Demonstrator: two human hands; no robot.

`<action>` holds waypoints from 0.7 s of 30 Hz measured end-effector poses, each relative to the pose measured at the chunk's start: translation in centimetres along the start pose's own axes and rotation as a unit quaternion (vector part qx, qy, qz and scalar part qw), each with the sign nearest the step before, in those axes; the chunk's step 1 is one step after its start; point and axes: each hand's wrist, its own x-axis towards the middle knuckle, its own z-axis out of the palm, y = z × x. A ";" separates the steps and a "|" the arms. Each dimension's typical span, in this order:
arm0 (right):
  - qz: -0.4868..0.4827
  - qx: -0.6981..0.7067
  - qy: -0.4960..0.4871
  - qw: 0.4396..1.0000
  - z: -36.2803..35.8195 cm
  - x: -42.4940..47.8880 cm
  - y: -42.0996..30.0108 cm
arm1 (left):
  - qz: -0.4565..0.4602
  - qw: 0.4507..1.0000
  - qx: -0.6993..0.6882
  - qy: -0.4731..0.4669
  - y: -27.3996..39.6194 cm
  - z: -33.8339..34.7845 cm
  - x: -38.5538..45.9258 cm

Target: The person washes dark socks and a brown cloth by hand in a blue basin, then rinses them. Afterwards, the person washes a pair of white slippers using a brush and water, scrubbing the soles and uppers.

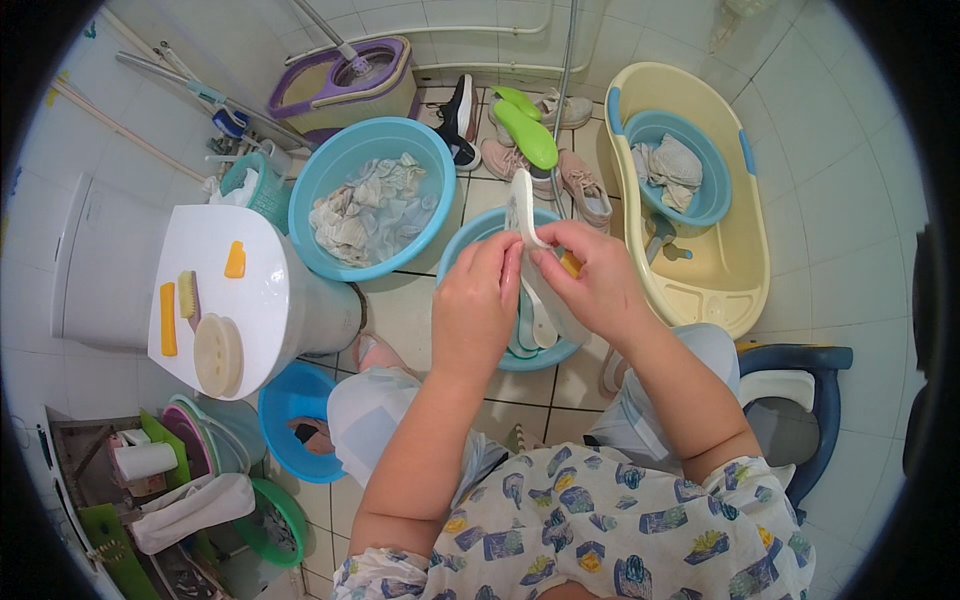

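My left hand (476, 307) grips the near end of a white, curved, sole-like piece (523, 199) between thumb and fingers. On its other side, my right hand (596, 281) pinches the same piece. Something yellow-orange (571, 264) shows by my right fingers; whether I hold it I cannot tell. Under both hands sits a light blue basin (480, 229), partly hidden by them. Inside it lies another white piece with a rounded end (543, 330), beside green-edged shapes.
A large blue basin (300, 202) of soaking cloths stands ahead left. Shoes (585, 187) and green insoles (529, 135) lie ahead. To the right is a yellow baby bath (754, 262). A brush (187, 294) and yellow-orange bars (168, 319) rest on the toilet lid (262, 315).
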 end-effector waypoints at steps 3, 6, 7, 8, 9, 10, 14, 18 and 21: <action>0.007 0.000 -0.005 1.000 0.0 -0.1 0.2 | -0.005 1.000 -0.001 -0.013 -0.1 0.0 0.1; 0.011 0.010 -0.008 1.000 -0.2 -0.2 0.2 | -0.054 0.996 -0.064 -0.017 -0.1 0.0 0.2; 0.024 0.022 -0.013 0.999 -0.2 -0.2 0.2 | -0.061 0.994 -0.086 -0.012 -0.1 0.0 0.3; 0.034 0.034 -0.020 0.999 -0.2 -0.1 0.1 | -0.073 0.992 -0.107 -0.010 -0.1 0.0 0.4; 0.045 0.045 -0.026 0.998 -0.2 -0.1 0.1 | -0.082 0.988 -0.128 -0.010 -0.1 0.0 0.4; 0.049 0.045 -0.022 0.998 -0.2 0.0 0.1 | -0.098 0.985 -0.142 -0.014 -0.1 0.0 0.5; 0.058 0.050 -0.018 0.997 -0.3 0.2 -0.1 | -0.144 0.967 -0.207 -0.024 -0.2 -0.1 0.7; 0.072 0.062 -0.020 0.995 -0.3 0.1 -0.2 | -0.159 0.965 -0.207 -0.024 -0.2 -0.3 0.8; 0.086 0.062 -0.019 0.994 -0.1 -0.1 -0.2 | -0.127 0.974 -0.189 -0.009 -0.1 -0.4 0.9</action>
